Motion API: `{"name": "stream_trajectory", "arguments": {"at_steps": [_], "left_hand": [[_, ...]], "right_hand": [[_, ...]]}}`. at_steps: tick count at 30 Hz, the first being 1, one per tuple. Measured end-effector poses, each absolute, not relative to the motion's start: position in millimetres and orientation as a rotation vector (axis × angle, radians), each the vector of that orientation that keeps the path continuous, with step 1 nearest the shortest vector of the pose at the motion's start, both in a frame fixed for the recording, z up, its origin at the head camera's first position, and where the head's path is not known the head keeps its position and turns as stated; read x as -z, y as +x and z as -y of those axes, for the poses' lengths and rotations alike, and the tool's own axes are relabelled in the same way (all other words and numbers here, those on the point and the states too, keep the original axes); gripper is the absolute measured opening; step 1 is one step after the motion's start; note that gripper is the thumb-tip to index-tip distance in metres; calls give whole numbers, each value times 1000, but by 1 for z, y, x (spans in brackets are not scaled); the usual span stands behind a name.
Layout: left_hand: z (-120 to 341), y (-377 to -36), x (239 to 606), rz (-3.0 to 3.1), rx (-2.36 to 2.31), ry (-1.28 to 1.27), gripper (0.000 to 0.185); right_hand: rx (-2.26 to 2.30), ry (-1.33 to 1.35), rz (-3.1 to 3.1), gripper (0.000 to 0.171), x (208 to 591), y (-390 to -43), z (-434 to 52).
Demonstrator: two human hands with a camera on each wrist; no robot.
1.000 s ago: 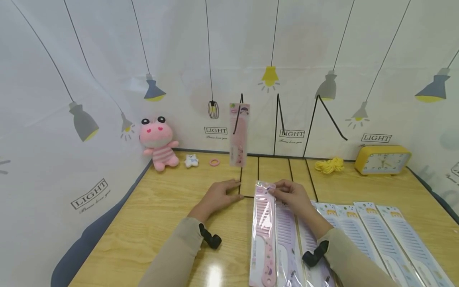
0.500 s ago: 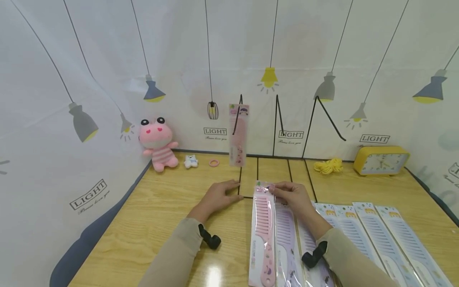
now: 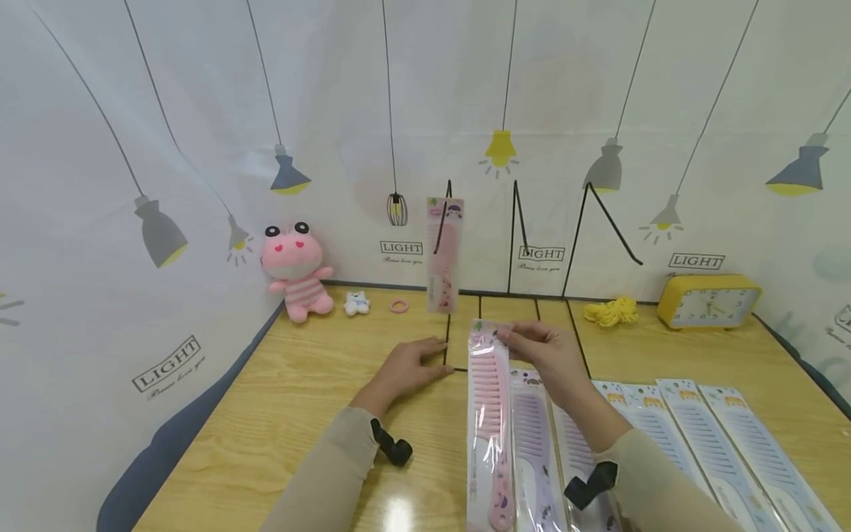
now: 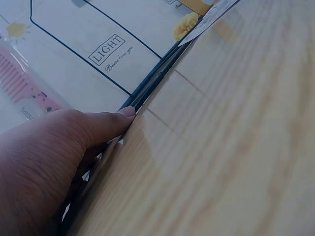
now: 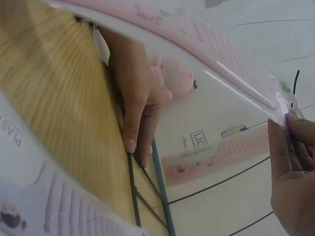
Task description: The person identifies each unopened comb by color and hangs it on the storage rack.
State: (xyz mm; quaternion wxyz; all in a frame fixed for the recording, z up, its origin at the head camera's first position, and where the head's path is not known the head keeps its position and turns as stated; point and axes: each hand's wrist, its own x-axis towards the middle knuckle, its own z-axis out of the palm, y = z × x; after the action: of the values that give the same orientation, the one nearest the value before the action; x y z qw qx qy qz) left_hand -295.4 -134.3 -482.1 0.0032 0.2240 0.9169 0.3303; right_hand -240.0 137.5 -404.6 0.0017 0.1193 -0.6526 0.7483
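One pink comb in a clear plastic sleeve (image 3: 487,414) hangs pinched at its far top by the right hand (image 3: 545,356); that light grip may slip. Left hand (image 3: 405,369) rests flat, steadying the black wire rack (image 3: 449,295).

Plush toy (image 3: 295,270) back left on the table (image 3: 279,384); clock (image 3: 708,301) back right; packaged combs (image 3: 698,436) front right

We see a table (image 3: 279,391) of pale wood grain with a smooth, slightly glossy finish that mirrors a light. The pink comb (image 3: 488,399) looks like matt plastic, sealed in a clear, shiny film sleeve, as are the lilac and blue combs (image 3: 731,443) beside it. The rack (image 3: 447,310) is thin black wire. The pink toy (image 3: 295,270) is soft plush, the backdrop (image 3: 166,148) matt printed sheet
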Motion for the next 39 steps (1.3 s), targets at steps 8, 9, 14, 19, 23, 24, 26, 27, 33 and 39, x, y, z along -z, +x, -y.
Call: {"name": "stream_trajectory", "arguments": {"at_steps": [8, 9, 14, 19, 23, 24, 26, 27, 33, 39], "left_hand": [[133, -295, 482, -2889, -1035, 714, 57], [133, -295, 482, -2891, -1035, 716, 57], [133, -295, 482, -2893, -1032, 718, 56], [134, -295, 481, -2893, -1024, 720, 56], [134, -295, 482, -2902, -1014, 731, 56], [134, -295, 482, -2903, -1015, 734, 56], [134, -296, 483, -2902, -1017, 737, 56], [134, -296, 484, -2901, -1019, 736, 57], [134, -297, 484, -2903, -1012, 719, 58], [135, -299, 486, -2906, -991, 734, 58]], "right_hand": [[-2208, 579, 1957, 11, 375, -225, -134], [-2209, 595, 1945, 10, 373, -224, -134], [-2201, 616, 1938, 8, 364, -221, -132], [-2155, 606, 1972, 9, 356, -219, -128], [-2130, 623, 1968, 13, 351, -220, -125], [-2117, 629, 1966, 14, 349, -220, -125], [-2087, 640, 1961, 15, 346, -220, -123], [-2068, 644, 1953, 16, 345, -220, -122], [-1919, 739, 1872, 13, 339, -222, -117], [-1605, 854, 1860, 11, 332, -228, -107]]}}
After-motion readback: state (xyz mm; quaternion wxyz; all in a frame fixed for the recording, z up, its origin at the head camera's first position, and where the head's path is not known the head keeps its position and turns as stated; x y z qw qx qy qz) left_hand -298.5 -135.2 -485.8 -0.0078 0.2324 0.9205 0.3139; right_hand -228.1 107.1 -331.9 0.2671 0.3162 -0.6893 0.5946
